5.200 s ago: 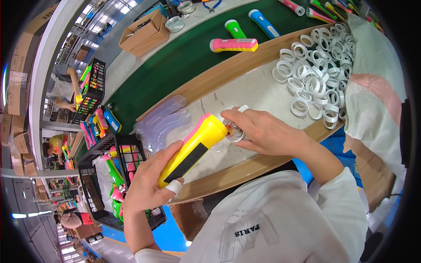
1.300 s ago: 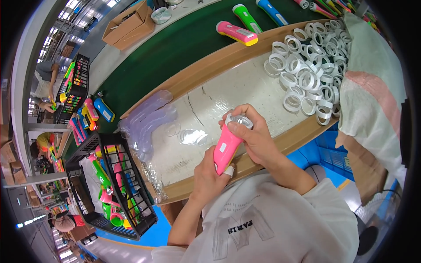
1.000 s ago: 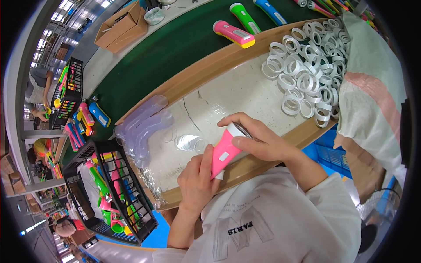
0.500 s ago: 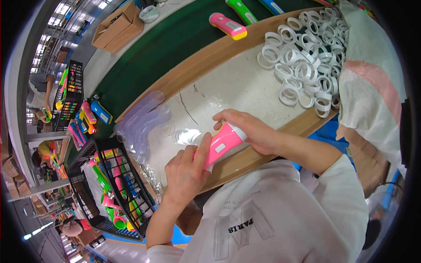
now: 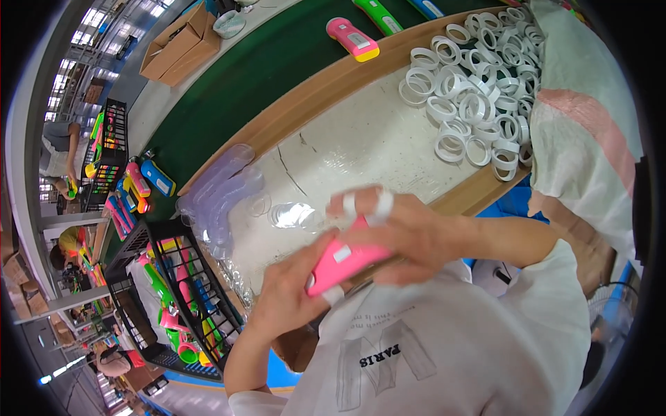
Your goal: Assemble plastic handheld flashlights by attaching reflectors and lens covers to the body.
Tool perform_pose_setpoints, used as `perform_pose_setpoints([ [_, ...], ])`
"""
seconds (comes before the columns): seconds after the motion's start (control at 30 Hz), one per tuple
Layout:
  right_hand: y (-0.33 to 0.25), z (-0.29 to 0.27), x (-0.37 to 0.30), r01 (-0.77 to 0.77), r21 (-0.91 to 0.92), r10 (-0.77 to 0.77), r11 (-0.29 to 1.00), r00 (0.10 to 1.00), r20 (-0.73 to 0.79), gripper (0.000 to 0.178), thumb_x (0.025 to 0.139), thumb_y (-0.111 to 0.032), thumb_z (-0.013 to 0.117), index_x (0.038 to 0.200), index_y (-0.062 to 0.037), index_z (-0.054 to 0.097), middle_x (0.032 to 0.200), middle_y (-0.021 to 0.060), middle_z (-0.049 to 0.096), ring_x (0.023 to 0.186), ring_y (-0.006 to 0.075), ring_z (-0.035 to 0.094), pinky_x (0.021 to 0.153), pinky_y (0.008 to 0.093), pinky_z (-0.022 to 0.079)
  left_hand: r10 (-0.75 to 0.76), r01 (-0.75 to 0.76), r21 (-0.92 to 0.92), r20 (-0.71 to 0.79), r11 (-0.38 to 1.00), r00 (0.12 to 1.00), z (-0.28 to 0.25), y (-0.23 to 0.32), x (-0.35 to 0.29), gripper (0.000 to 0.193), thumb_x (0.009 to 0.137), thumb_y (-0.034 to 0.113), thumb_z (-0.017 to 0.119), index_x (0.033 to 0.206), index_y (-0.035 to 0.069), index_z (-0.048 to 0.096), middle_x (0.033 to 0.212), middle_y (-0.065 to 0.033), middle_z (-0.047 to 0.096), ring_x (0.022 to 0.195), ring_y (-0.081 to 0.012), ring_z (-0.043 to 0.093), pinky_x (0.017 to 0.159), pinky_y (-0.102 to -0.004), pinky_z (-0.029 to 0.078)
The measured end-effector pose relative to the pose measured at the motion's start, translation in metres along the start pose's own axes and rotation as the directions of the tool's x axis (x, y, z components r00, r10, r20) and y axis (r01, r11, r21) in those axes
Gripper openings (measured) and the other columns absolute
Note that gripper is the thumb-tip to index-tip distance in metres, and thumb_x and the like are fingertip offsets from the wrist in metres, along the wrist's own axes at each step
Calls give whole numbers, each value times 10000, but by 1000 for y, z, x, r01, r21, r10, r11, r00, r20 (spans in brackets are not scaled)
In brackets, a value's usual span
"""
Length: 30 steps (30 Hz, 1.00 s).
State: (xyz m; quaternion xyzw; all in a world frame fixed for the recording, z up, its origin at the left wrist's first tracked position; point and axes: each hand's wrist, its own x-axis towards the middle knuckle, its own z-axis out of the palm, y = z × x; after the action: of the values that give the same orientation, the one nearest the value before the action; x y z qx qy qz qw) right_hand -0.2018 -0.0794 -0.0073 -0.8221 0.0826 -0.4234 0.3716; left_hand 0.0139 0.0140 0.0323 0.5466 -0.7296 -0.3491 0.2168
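My left hand (image 5: 286, 290) is wrapped around the lower part of a pink plastic flashlight (image 5: 338, 262), which has a small white patch on its side. Held at a slant over the tray's near edge, its upper end is partly hidden by my right hand (image 5: 409, 239). That hand is blurred, its fingers curled, with a white ring (image 5: 383, 203) seemingly caught among them. To the right, many similar white rings (image 5: 473, 107) lie heaped in the tray. Beyond my left hand are clear, purplish plastic pieces (image 5: 220, 191).
The shallow tray has a brown cardboard rim (image 5: 277, 118). A black crate (image 5: 182, 291) of colourful parts stands left. Flashlights, including a pink one (image 5: 352, 39), lie on the green belt (image 5: 229, 90). A white sack (image 5: 583, 104) is at right; a person (image 5: 61, 149) works far left.
The white ring has left the flashlight's upper end and appears in my right hand's fingers. My right hand has shifted over that end, and the flashlight has moved slightly down and left.
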Motion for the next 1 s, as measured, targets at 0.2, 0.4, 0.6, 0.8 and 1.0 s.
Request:
perform_pose_setpoints([
  [0.2, 50, 32, -2, -638, 764, 943, -96, 188, 275, 305, 959, -294, 474, 1014, -42, 637, 918, 64, 626, 907, 211, 621, 792, 324, 474, 122, -78, 768, -1, 636, 992, 16, -3, 24, 833, 537, 81, 757, 1333, 152, 521, 792, -44, 555, 659, -215, 575, 551, -355, 479],
  [0.4, 17, 19, -15, -422, 333, 459, 843, 888, -38, 378, 987, -320, 393, 1174, -33, 553, 1010, 79, 617, 975, 220, 585, 946, 336, 420, -72, 76, -58, 77, 995, 994, 7, -10, 3, 707, 745, 204, 744, 1367, 52, 443, 949, -186, 652, 784, -376, 653, 703, -424, 528],
  [0.6, 66, 31, -8, -731, 619, 903, 288, 422, 79, 307, 962, -272, 422, 935, -28, 606, 866, 50, 572, 826, 127, 508, 776, 269, 415, -49, 66, 669, -45, 741, 998, 33, -19, 34, 773, 674, 140, 761, 1377, 80, 445, 763, -92, 543, 654, -255, 608, 529, -394, 490],
  [0.8, 40, 0, 4, -547, 815, 815, 189, 551, 181, 485, 1010, -401, 406, 1355, -63, 444, 1173, 53, 504, 1099, 152, 517, 980, 333, 413, -201, 225, 73, -247, 972, 948, 46, -27, 23, 721, 736, 171, 755, 1361, 51, 418, 1137, -190, 625, 937, -352, 658, 756, -407, 530],
  [1.0, 30, 23, -14, -297, 933, 738, 203, 673, 53, 458, 987, -346, 466, 1343, -65, 407, 1222, 112, 526, 1217, 222, 497, 1029, 388, 405, -371, 368, -910, 281, 190, 885, 66, -16, 8, 556, 809, 166, 708, 1275, 34, 436, 958, -143, 613, 685, -219, 625, 549, -308, 492],
])
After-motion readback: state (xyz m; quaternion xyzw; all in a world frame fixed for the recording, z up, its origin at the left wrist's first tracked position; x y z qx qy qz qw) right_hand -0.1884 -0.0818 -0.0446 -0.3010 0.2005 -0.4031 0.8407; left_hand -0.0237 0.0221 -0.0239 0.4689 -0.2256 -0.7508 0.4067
